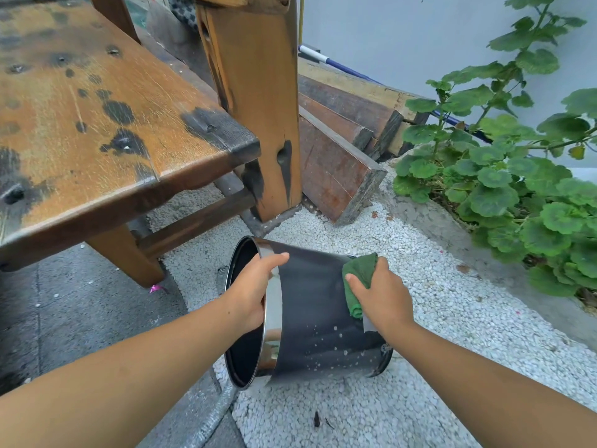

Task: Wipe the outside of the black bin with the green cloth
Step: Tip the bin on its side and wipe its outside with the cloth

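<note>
Black bin (pixel 310 318) lies tipped on white gravel (pixel 420 350), mouth facing nine o'clock. Left hand (pixel 255 292), at the bin's ten o'clock, grips the shiny rim (pixel 273 318). Right hand (pixel 381 295), at two o'clock, curls round a bunched green cloth (pixel 358 279), pressing it against the bin's wall.

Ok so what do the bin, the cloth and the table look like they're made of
Black bin: probably metal, glossy dark wall, mirror-like chrome band at the rim. Green cloth: soft napped fabric, perhaps microfibre. Table: solid wood, grain showing, worn finish with dark stains.
</note>
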A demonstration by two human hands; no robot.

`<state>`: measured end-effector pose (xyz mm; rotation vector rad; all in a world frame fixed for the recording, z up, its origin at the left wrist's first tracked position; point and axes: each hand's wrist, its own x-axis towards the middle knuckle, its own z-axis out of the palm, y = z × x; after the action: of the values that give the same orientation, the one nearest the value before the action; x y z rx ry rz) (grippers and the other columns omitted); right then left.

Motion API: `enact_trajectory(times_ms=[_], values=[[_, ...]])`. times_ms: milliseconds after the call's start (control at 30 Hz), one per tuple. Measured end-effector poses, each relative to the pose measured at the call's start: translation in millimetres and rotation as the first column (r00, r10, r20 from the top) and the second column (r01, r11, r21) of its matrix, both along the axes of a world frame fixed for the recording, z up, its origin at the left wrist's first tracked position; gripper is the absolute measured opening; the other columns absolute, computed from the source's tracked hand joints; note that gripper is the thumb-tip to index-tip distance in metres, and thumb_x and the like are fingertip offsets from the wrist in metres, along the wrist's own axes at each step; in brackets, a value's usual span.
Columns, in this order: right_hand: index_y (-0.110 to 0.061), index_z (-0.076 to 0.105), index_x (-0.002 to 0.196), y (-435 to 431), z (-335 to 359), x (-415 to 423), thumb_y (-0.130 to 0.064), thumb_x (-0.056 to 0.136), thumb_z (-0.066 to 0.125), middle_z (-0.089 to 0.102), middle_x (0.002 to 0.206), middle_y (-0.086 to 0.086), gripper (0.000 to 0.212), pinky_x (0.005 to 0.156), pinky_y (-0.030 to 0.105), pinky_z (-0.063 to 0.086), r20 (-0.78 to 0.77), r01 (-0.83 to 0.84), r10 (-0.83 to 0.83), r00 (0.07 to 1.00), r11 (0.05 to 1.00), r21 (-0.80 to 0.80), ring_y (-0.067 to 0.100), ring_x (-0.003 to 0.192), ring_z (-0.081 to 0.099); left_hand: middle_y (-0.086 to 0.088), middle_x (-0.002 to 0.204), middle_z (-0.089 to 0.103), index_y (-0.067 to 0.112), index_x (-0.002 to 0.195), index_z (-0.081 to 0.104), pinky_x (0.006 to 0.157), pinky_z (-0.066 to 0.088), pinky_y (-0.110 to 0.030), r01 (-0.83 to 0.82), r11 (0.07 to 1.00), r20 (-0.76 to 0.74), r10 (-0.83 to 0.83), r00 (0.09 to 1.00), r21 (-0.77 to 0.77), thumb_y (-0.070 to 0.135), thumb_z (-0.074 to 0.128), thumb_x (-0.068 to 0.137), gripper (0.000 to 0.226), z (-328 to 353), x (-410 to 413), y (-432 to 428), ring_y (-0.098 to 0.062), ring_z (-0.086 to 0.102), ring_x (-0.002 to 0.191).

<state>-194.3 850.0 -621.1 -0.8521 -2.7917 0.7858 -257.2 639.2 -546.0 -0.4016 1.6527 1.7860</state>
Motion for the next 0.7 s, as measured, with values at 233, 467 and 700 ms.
enact_trajectory(times_ms=[233, 467, 700], values=[[-0.019, 0.038, 0.101, 7.0, -6.7, 0.7, -0.053, 0.094, 0.059, 0.054, 0.075, -0.005, 0.041, 0.062, 0.038, 0.053, 0.02, 0.009, -0.01, 1.0, 0.999, 0.045, 0.023, 0.067, 0.06, -0.005, 0.114, 0.077, 0.02, 0.118, 0.067, 0.073, 0.061, -0.031, 0.444, 0.896, 0.032, -0.444, 0.895, 0.012, 0.021, 0.078, 0.079, 0.04, -20.9, 6.4, -35.1, -0.021, 0.075, 0.1], [-0.017, 0.043, 0.098, 9.3, -4.1, 2.4, -0.053, 0.092, 0.063, 0.054, 0.075, -0.005, 0.041, 0.06, 0.036, 0.049, 0.047, 0.039, -0.039, 0.998, 0.999, -0.004, 0.024, 0.07, 0.06, -0.011, 0.108, 0.073, 0.013, 0.119, 0.067, 0.07, 0.059, -0.033, 0.66, 0.749, 0.076, -0.663, 0.745, 0.063, 0.005, 0.072, 0.08, 0.04, -22.0, 13.3, -51.8, -0.022, 0.072, 0.086], [-0.014, 0.053, 0.105, 4.4, 24.7, -2.0, -0.051, 0.09, 0.068, 0.063, 0.091, 0.002, 0.043, 0.071, 0.043, 0.056, -0.105, 0.103, -0.133, 0.985, 0.962, -0.252, 0.025, 0.081, 0.063, -0.015, 0.115, 0.074, 0.018, 0.119, 0.066, 0.096, 0.054, -0.048, 0.278, 0.96, -0.169, -0.276, 0.946, -0.009, 0.001, 0.051, 0.095, 0.033, -9.5, 25.0, -26.4, -0.032, 0.07, 0.107]])
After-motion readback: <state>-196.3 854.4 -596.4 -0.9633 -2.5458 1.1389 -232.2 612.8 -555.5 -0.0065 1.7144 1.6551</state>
